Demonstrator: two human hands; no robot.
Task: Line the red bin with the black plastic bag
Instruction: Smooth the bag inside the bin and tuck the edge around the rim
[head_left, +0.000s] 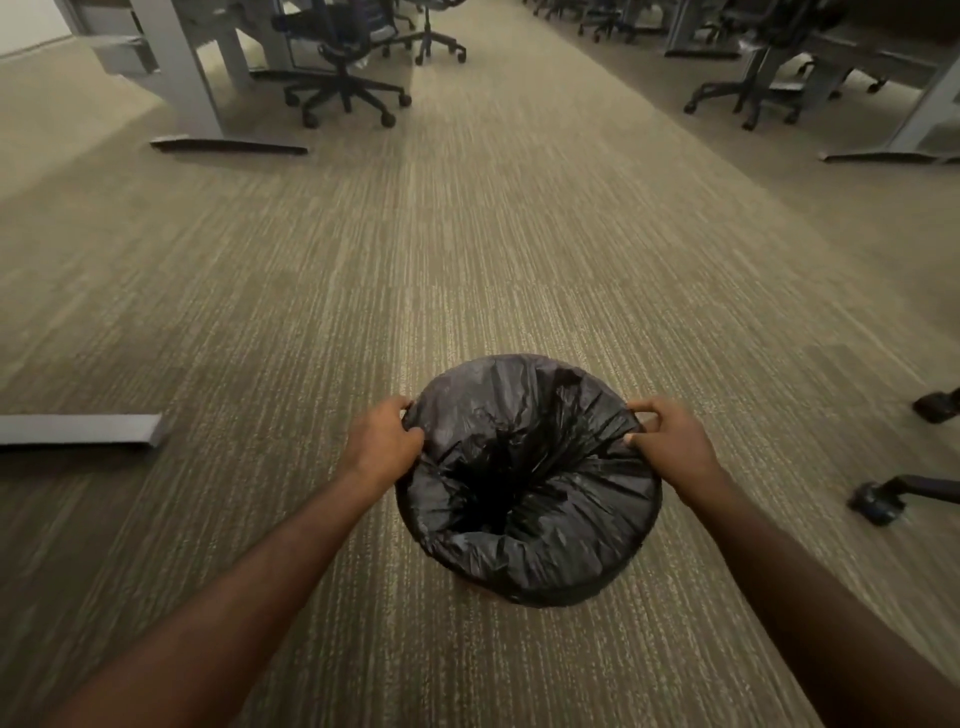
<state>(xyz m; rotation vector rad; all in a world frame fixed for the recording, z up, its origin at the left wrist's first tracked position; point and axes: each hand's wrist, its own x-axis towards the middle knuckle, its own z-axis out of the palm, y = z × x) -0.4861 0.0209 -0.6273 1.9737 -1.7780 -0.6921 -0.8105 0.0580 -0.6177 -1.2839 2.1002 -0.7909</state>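
A black plastic bag (524, 467) is spread over a round bin standing on the carpet in front of me. The bag's mouth is folded over the rim all the way round and hangs down the outside, so the red bin itself is hidden. Its middle sags into the bin as a dark hollow. My left hand (382, 444) pinches the bag at the rim's left side. My right hand (670, 441) pinches it at the rim's right side.
Striped beige carpet (467, 249) runs ahead as an aisle. Desks with grey legs (176, 78) and wheeled office chairs (343, 78) line both sides. A flat desk foot (78, 428) lies at my left, and chair casters (883, 499) stand at my right.
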